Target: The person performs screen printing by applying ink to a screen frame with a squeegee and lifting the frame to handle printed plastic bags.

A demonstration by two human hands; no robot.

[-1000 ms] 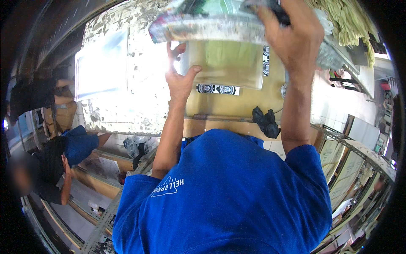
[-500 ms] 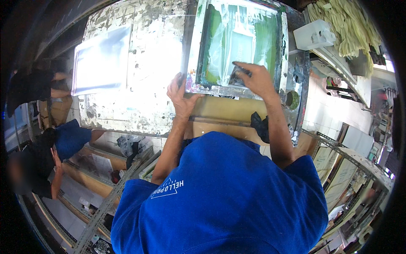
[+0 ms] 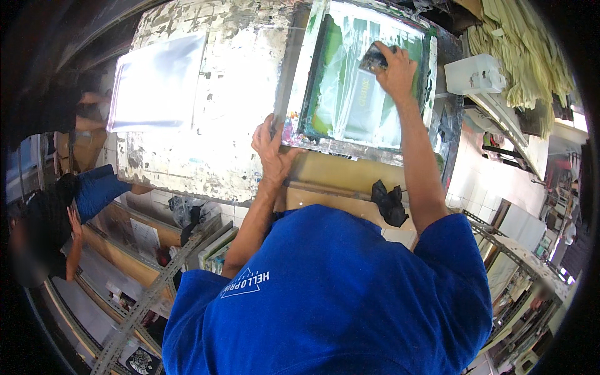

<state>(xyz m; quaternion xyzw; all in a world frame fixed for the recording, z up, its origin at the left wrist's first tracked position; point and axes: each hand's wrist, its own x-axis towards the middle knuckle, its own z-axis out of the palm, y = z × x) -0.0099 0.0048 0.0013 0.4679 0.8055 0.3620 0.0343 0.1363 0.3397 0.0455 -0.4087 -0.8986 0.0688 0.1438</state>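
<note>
A silk-screen frame [image 3: 295, 94] with a green mesh [image 3: 334, 109] lies on the table in front of me. White ink streaks the mesh around a pale rectangular stencil area in its middle. My right hand [image 3: 396, 74] is closed round a small dark squeegee [image 3: 374, 59], which rests on the far part of the mesh. At the frame's near left corner, my left hand [image 3: 272, 153] grips the edge, with its fingers along the side and its thumb by the near edge.
A clear sheet [image 3: 159, 84] lies on the stained white tabletop [image 3: 240, 125] to the left. A translucent bin [image 3: 475, 75] and hanging yellowish cloths [image 3: 519, 56] are at right. A black rag [image 3: 390, 203] hangs near me. Two people are at the left, beside metal racks [image 3: 140, 312].
My right hand has pushed the squeegee away from me, up the mesh from its near edge, uncovering the near part. My left hand stays at the frame's corner. The view has shifted slightly.
</note>
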